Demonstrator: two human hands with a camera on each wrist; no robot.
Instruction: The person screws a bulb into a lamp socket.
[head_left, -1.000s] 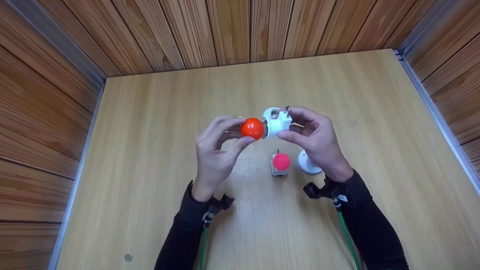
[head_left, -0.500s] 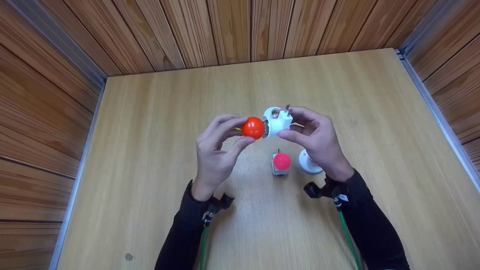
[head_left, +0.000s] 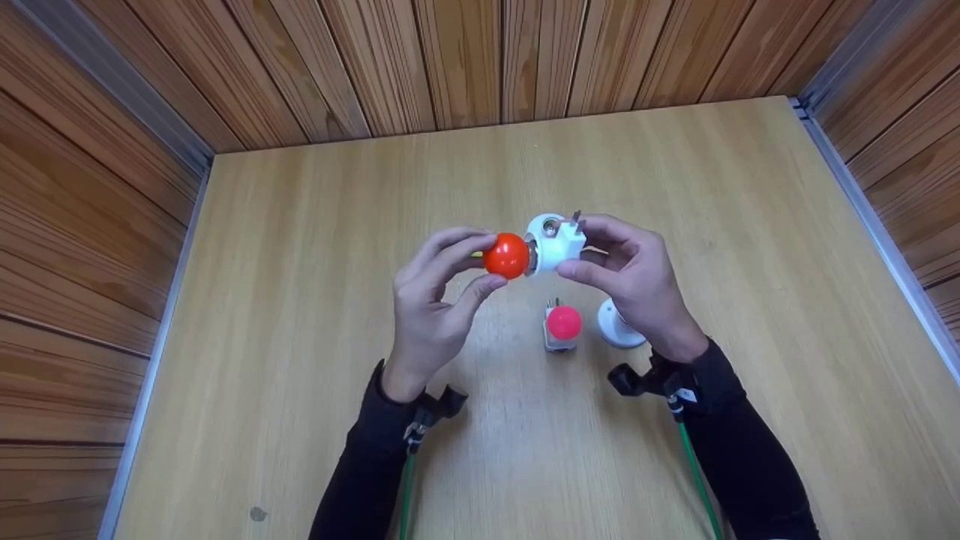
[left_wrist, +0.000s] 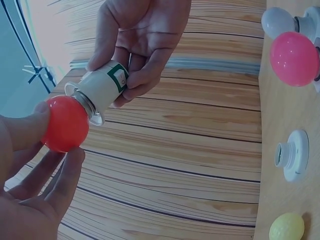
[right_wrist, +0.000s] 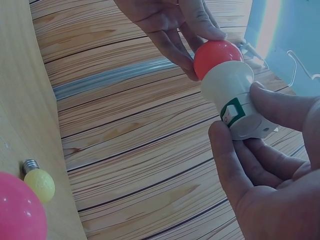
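My left hand [head_left: 439, 311] pinches a red-orange light bulb [head_left: 506, 256] between thumb and fingertips. Its metal screw base sits at the mouth of a white plug-in lamp socket [left_wrist: 102, 90], partly inside and partly showing. That socket is held by my right hand [head_left: 630, 281], thumb on one side and fingers on the other. It has a green-edged switch [right_wrist: 231, 113] on its side, and its plug pins point up and away in the head view. Both items are held above the table. In the right wrist view the socket's rim hides the bulb's base.
Below the hands, a pink bulb [head_left: 564, 322] sits in another plug-in socket. A white bulb [left_wrist: 278, 22] stands in a round holder [head_left: 619, 330] partly behind my right hand. Farther back are a bulbless round holder [left_wrist: 297, 156] and a loose yellow bulb [right_wrist: 39, 185]. Wooden walls enclose the table.
My left fingers have shifted slightly on the red-orange bulb, and a bit more of the yellow bulb shows behind them. The right hand and the socket have stayed nearly in place.
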